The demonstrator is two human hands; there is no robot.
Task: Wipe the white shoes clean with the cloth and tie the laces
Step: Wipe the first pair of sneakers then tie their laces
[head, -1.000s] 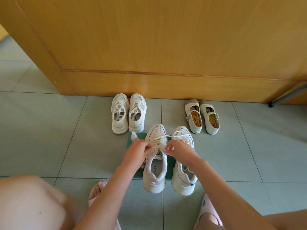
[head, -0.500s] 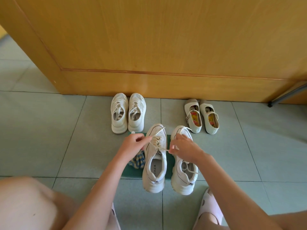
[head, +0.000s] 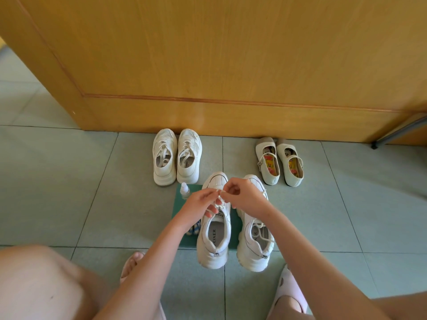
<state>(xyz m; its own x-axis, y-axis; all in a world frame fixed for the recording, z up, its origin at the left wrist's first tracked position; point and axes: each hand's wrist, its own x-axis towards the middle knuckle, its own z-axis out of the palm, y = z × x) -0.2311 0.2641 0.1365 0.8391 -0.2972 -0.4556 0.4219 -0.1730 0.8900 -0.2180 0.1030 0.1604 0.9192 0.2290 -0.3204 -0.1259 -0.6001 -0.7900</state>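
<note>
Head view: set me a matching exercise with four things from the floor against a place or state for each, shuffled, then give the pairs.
Things
1. small white bottle
2. strap shoes
3. left near sneaker
4. right near sneaker

Places or states
A. not yet tied
B. its lace pinched by left hand and right hand
C. upright on the green mat, far corner
D. by the wooden door, rightmost pair

Pairs: 1-C, 2-D, 3-B, 4-A

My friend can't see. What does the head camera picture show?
A left hand and right hand pinch the white lace of a chunky white sneaker on a green mat. Its twin sneaker sits beside it; white lace-up sneakers and cream strap shoes stand by a wooden door.
</note>
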